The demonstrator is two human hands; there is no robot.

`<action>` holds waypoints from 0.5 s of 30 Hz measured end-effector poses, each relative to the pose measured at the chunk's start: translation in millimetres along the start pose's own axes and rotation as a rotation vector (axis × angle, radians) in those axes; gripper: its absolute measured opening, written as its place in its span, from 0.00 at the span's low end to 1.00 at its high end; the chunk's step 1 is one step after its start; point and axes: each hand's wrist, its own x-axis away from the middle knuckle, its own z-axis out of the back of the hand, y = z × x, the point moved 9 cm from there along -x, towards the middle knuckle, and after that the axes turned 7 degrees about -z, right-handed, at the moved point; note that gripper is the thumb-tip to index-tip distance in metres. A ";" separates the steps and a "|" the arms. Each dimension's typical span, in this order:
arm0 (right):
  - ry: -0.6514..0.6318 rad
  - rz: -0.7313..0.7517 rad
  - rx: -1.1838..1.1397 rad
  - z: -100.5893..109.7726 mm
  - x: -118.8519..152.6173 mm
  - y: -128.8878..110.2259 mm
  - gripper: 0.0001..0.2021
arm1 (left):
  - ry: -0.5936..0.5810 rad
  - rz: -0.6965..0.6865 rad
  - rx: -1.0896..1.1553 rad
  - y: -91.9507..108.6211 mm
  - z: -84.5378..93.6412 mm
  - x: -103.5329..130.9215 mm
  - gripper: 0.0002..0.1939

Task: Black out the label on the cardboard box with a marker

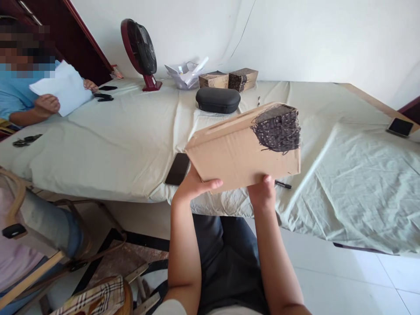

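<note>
A brown cardboard box (229, 153) is held up over the near edge of the table, tilted, with black scribble over its upper right corner. My left hand (193, 186) grips its lower left corner, thumb on the near face and fingers hidden behind. At the bottom edge, right of the middle, my right hand (263, 192) also grips the box, its thumb on the near face. A black phone (177, 169) lies on the cloth beside my left hand. Close to my right hand, a black pen (283, 184) rests on the cloth.
A pale green cloth (108, 153) covers the table. Toward the wall are a black case (218, 100), two cardboard boxes (243, 79), a basket of papers (187, 74) and a fan (141, 52). A person at left holds papers (67, 87). Another phone (400, 127) lies far right.
</note>
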 end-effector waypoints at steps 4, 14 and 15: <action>0.088 0.050 -0.025 20.4 -1.8 0.7 0.39 | -0.241 0.136 -0.040 -5.5 -14.4 6.5 0.49; -0.143 0.080 0.153 45.9 -0.7 -5.4 0.45 | 0.068 -0.642 -0.318 80.7 -16.3 9.2 0.56; -0.149 0.079 0.152 45.1 -0.4 -3.6 0.45 | 0.104 -0.682 -0.341 87.0 -18.2 11.5 0.49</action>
